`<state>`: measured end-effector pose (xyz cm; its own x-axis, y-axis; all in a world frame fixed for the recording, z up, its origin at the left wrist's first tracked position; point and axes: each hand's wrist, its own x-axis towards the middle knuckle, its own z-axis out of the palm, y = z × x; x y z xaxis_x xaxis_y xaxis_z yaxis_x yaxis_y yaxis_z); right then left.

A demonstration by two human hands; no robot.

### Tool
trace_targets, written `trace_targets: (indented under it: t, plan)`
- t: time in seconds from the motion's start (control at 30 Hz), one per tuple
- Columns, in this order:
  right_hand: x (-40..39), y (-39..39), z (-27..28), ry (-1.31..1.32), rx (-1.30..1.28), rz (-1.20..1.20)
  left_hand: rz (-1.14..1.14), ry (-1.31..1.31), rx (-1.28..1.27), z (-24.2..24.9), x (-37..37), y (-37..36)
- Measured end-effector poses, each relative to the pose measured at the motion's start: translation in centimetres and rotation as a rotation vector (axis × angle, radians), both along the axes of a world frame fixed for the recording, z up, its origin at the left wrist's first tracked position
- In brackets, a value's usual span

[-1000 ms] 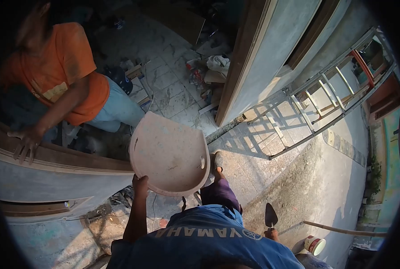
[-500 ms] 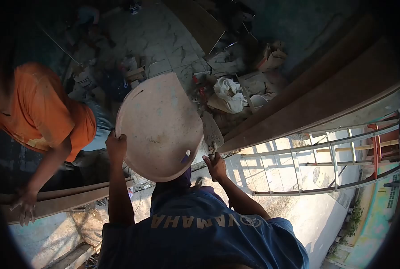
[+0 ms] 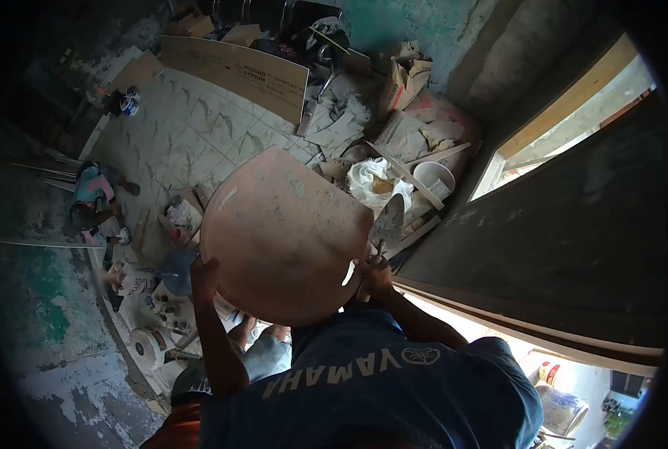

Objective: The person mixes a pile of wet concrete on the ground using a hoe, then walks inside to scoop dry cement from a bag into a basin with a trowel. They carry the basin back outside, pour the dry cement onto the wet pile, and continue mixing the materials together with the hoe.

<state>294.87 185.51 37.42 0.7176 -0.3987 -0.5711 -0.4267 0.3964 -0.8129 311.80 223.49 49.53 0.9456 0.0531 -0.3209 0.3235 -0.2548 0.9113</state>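
Between my hands is a large, shallow, pinkish-brown tray [image 3: 285,232], rounded with one straight edge and a slot near its right side. My left hand [image 3: 204,278] is closed on its left rim. On the right, my right hand [image 3: 377,278] is closed around the handle of a trowel [image 3: 388,224], beside the slot and against the tray's edge. The trowel's grey, dirty blade points away from me. Dried smears mark the tray, and nothing else lies on it.
Beyond the tray, a white sack [image 3: 375,183], a white bucket [image 3: 433,178] and cement bags [image 3: 424,127] crowd the floor. A gypsum board [image 3: 237,75] leans farther back. A dark door panel [image 3: 543,224] stands right. One person [image 3: 98,198] is low at left; another's legs [image 3: 263,348] are close by.
My view has turned into the room, away from the ladder outside. The tray and trowel have come along in my hands. The person in orange has shifted to the bottom edge, mostly hidden.
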Motion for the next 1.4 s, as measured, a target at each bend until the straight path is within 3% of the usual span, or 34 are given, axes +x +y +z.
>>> trace_targets:
  t: [0.07,0.13,0.23,0.33,0.4,0.47,0.57,0.6,0.67,0.73,0.77,0.8,0.83,0.87,0.9,0.93,0.97,1.0,1.03,1.07,1.13,1.2,1.27,1.3,1.33,1.37,1.4]
  plan:
    - [3.7,0.6,3.5,0.033,0.085,-0.046,-0.035,-0.032,-0.007,0.2,5.3,0.0]
    - [6.9,0.6,0.8,-0.045,0.149,-0.109,-0.060,-0.059,-0.017,0.9,10.1,-0.9]
    - [12.3,0.1,-2.3,-0.100,0.350,-0.301,-0.150,-0.041,0.172,0.7,17.0,-2.2]
    - [19.1,-0.2,-2.4,-0.038,0.206,-0.382,-0.196,-0.052,0.152,-2.1,23.7,-3.6]
    - [23.9,0.0,-1.0,0.003,0.165,-0.393,-0.067,0.070,-0.387,-1.3,25.9,-5.8]
    - [29.0,0.1,1.2,0.033,0.166,-0.450,-0.091,0.159,-0.458,-4.2,29.0,-5.6]
    - [36.8,0.4,-5.6,0.008,0.105,-0.405,-0.019,0.280,-0.478,-6.5,34.1,-6.4]
    - [38.8,0.5,-5.4,0.030,0.129,-0.425,0.046,0.305,-0.440,-6.8,35.3,-6.0]
    - [42.1,0.3,-4.1,0.107,-0.070,-0.253,0.058,0.307,-0.384,-7.8,38.3,-4.8]
    - [46.4,1.0,-17.0,0.034,-0.146,-0.168,-0.156,0.359,-0.701,-9.0,42.1,-2.0]
    - [47.0,-1.3,-9.6,0.124,0.030,0.073,-0.119,0.289,-0.660,-8.3,43.0,-2.3]
    - [47.1,-2.6,-8.9,-0.021,-0.757,0.607,-0.545,-0.180,-0.105,-12.5,45.4,1.4]
    - [47.4,-3.0,-19.5,-0.309,-0.419,0.272,-0.720,-0.396,0.441,-11.7,46.5,1.3]
    - [47.3,-4.8,-15.9,-0.034,-0.437,0.480,-0.153,-0.016,-0.093,-10.6,47.9,-1.0]
    - [47.1,-7.0,-17.1,-0.220,-0.093,0.215,0.024,-0.097,-0.480,-10.9,49.5,-2.8]
    - [48.3,-8.8,-11.5,-0.049,0.132,-0.033,0.090,-0.080,-0.604,-13.7,52.3,-2.6]
    - [46.3,-11.7,-19.0,-0.083,-0.765,0.395,0.187,-0.042,-0.525,-11.9,54.6,-4.1]
    - [46.3,-13.8,-18.8,0.025,-0.356,0.193,0.254,0.024,-0.454,-9.7,56.8,-6.2]
    - [44.7,-15.5,-21.4,0.102,-0.317,0.010,0.283,0.018,-0.445,-9.7,59.1,-7.4]
    - [45.4,-17.6,-20.7,0.510,-0.149,-0.119,0.309,0.021,-0.432,-10.2,61.0,-8.3]
    - [39.0,-23.5,-27.1,0.475,-0.592,0.319,0.280,-0.025,-0.274,-9.4,64.2,-9.9]
    - [42.3,-26.5,-25.8,0.592,-0.630,0.355,0.249,-0.054,-0.345,-9.6,67.7,-11.6]
    - [40.9,-27.4,-21.7,0.850,-0.636,0.329,0.164,-0.069,-0.186,-9.4,71.3,-12.7]
    - [37.6,-27.4,-18.5,1.013,-0.612,0.251,0.120,-0.178,-0.305,-9.2,72.9,-13.8]
    - [40.3,-25.4,-11.4,1.042,-0.774,0.376,0.036,-0.075,-0.424,-9.6,74.7,-14.1]
    - [39.6,-25.8,-12.7,0.833,-0.853,0.188,-0.043,-0.030,-0.496,-9.0,76.6,-14.6]
    - [40.4,-26.6,-12.8,0.750,-0.925,-0.150,-0.029,-0.072,-0.525,-7.7,78.0,-15.9]
